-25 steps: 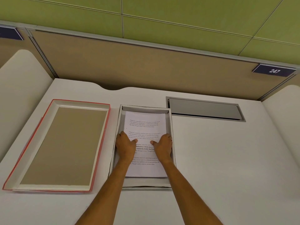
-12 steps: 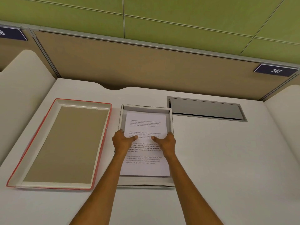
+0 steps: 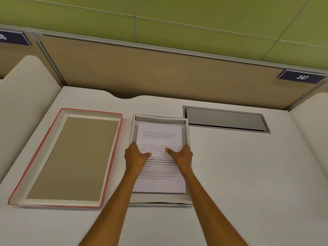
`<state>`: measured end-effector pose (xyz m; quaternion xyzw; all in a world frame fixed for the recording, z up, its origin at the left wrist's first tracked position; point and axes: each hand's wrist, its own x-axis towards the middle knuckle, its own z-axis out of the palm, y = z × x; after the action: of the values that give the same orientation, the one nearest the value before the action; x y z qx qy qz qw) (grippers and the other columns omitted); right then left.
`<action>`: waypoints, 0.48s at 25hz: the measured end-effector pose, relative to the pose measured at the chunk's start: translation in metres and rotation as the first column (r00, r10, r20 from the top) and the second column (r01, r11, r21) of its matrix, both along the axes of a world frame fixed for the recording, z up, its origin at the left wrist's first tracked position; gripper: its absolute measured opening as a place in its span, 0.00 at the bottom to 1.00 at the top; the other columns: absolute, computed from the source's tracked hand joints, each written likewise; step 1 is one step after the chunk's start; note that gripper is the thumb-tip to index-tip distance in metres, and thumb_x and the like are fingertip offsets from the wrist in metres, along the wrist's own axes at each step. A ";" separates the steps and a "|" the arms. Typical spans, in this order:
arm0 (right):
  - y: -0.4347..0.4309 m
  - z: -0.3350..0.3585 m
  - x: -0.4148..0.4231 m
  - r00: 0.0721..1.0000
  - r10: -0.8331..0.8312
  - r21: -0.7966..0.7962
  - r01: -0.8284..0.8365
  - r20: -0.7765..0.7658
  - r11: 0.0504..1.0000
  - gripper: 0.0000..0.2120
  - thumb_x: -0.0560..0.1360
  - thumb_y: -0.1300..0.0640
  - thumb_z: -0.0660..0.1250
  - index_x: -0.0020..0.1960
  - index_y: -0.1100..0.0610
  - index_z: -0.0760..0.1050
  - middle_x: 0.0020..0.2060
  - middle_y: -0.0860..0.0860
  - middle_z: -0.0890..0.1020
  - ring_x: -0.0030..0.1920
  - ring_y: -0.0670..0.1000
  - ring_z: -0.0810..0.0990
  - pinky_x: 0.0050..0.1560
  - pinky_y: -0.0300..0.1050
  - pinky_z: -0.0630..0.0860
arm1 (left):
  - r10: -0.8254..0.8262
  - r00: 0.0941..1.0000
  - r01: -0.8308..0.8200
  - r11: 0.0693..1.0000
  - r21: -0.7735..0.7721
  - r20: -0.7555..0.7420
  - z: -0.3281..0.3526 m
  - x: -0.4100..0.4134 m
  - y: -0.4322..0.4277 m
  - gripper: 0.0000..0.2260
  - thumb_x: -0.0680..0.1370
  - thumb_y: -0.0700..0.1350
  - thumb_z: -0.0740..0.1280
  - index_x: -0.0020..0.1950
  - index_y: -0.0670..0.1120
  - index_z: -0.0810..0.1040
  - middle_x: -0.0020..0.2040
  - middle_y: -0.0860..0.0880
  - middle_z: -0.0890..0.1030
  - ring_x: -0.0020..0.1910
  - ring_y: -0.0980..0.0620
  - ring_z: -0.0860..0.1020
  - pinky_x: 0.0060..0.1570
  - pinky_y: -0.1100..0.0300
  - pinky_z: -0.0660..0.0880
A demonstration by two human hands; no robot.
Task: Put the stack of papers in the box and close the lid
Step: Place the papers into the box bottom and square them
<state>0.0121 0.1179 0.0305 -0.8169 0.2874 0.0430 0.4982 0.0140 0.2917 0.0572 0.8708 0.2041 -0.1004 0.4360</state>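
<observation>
Both hands have slid outward to the side edges of the stack of papers (image 3: 159, 153) since a second ago.
Head view: left hand (image 3: 135, 158) and right hand (image 3: 182, 155) grip the stack, thumbs on top, inside the open box (image 3: 160, 119) mid-desk (image 3: 248, 174); red-edged lid (image 3: 71, 157) lies beside it, toward the left edge.

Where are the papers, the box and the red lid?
papers (image 3: 160, 132), head view, on the top printed sheet.
box (image 3: 160, 119), head view, on its far inner wall.
red lid (image 3: 74, 157), head view, on its brown inside, lying open on the desk.
</observation>
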 end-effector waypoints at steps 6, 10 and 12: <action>-0.008 0.026 0.047 0.945 0.281 -0.131 -0.261 0.169 0.956 0.36 0.70 0.44 0.75 0.72 0.60 0.69 0.68 0.55 0.76 0.67 0.55 0.76 0.63 0.39 0.72 | 0.098 0.957 -0.255 0.731 -0.633 -0.272 0.030 -0.073 -0.004 0.22 0.67 0.42 0.80 0.58 0.38 0.80 0.56 0.40 0.84 0.53 0.44 0.84 0.55 0.54 0.80; -0.016 0.040 0.091 0.804 0.594 -0.262 -0.565 0.040 0.782 0.35 0.71 0.43 0.73 0.73 0.57 0.69 0.71 0.54 0.74 0.71 0.54 0.72 0.71 0.48 0.68 | 0.039 0.765 -0.601 0.403 -0.690 -0.643 0.026 -0.105 -0.011 0.13 0.72 0.35 0.75 0.53 0.32 0.79 0.53 0.31 0.82 0.55 0.36 0.82 0.57 0.45 0.79; -0.018 0.040 0.107 0.748 0.662 -0.281 -0.645 -0.045 0.710 0.35 0.72 0.44 0.73 0.74 0.56 0.67 0.72 0.53 0.73 0.71 0.55 0.71 0.72 0.51 0.68 | 0.044 0.687 -0.702 0.294 -0.648 -0.725 0.022 -0.108 -0.013 0.14 0.72 0.34 0.74 0.54 0.34 0.75 0.55 0.32 0.78 0.58 0.34 0.79 0.61 0.41 0.76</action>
<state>0.1188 0.1001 0.0708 -0.9280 -0.0318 0.1515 0.3389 -0.0937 0.2788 0.0794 0.3312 0.4493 -0.3415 0.7562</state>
